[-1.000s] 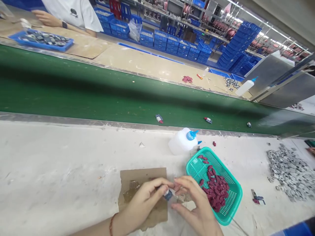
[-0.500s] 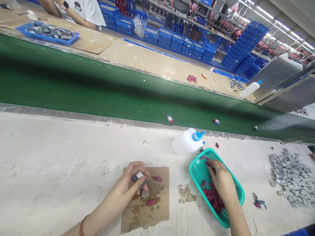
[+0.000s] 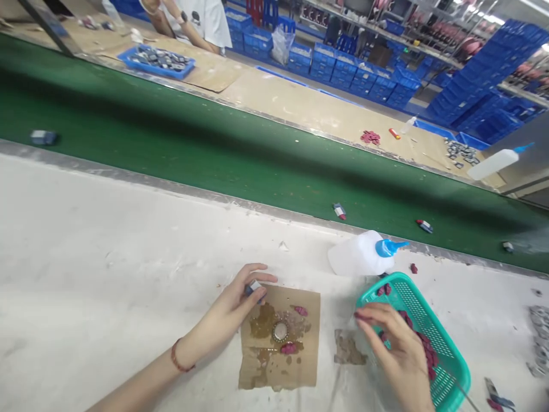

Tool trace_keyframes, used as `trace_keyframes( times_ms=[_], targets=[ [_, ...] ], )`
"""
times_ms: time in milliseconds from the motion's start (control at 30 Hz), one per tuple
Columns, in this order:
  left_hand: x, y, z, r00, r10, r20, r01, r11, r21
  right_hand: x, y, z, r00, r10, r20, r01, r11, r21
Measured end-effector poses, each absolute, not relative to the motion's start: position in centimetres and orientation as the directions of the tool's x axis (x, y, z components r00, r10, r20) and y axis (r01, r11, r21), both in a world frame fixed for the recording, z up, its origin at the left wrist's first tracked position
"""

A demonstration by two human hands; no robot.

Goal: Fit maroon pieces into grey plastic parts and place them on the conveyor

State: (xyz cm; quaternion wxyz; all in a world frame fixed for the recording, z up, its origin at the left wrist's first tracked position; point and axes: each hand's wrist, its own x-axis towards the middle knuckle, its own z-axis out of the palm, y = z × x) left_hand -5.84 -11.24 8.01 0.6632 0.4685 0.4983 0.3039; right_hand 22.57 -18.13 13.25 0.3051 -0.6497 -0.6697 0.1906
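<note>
Between the thumb and fingers of my left hand (image 3: pixel 240 303) is a small blue and white piece (image 3: pixel 256 289), above the upper left corner of a stained brown cardboard sheet (image 3: pixel 304 366). A bottle cap (image 3: pixel 281 331) lies on the sheet, with one dark red piece (image 3: pixel 289 348) just below it and another (image 3: pixel 301 311) to its upper right. My right hand (image 3: pixel 392 343) is over the left edge of a green basket (image 3: pixel 463 366), pinching a small dark red piece (image 3: pixel 359 315). More dark red pieces (image 3: pixel 429 355) lie in the basket.
Behind the basket lies a white bottle (image 3: pixel 355 254) with a blue nozzle. Grey parts (image 3: pixel 541 337) are at the right edge. A green conveyor belt (image 3: pixel 240 166) carries several small pieces. Across it, a person (image 3: pixel 201 28) is near a blue tray (image 3: pixel 189 70).
My right hand has lifted out of the basket to its left edge with a dark red piece. My left hand has moved off the bottle cap, and the view has shifted.
</note>
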Motion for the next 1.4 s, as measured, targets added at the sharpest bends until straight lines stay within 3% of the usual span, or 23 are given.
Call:
trace_keyframes(
  times_ms=[167,333,567,733,833,967,1133,1267,1400],
  targets=[
    [-5.8,-11.4,8.1,0.359,0.898,-0.254,0.110,0.229,0.967,16.7,-16.8,11.9,-0.265,0.962,0.068,0.574,0.214,-0.791],
    [-5.8,-11.2,8.0,0.301,0.910,-0.287,0.035,0.290,0.956,15.0,-16.0,9.9,-0.398,0.915,0.062,0.550,0.292,-0.783],
    [-5.8,-11.0,7.3,0.208,0.913,-0.351,-0.106,0.378,0.920,14.9,-16.2,8.8,-0.414,0.905,0.096,0.612,0.355,-0.707],
    [-5.7,-10.5,6.9,0.253,0.866,-0.432,-0.259,0.491,0.832,14.6,-16.4,8.6,-0.481,0.864,0.148,0.616,0.453,-0.645],
    [-5.6,-10.5,7.0,0.268,0.842,-0.468,-0.264,0.531,0.805,14.4,-16.4,8.5,-0.497,0.856,0.141,0.621,0.465,-0.631],
    [-5.5,-10.8,7.4,0.320,0.861,-0.396,-0.203,0.471,0.859,14.3,-16.4,8.4,-0.512,0.849,0.130,0.627,0.473,-0.619],
    [-5.3,-11.7,7.3,0.395,0.856,-0.334,-0.141,0.416,0.898,14.7,-16.2,8.8,-0.439,0.897,0.058,0.548,0.318,-0.774],
    [-5.3,-12.4,6.9,0.421,0.867,-0.267,-0.020,0.303,0.953,15.3,-15.9,9.1,-0.265,0.963,-0.041,0.416,0.075,-0.906],
    [-5.4,-12.7,6.3,0.478,0.860,-0.178,0.075,0.162,0.984,15.7,-15.8,8.7,-0.113,0.990,-0.081,0.267,-0.048,-0.962]
  ],
)
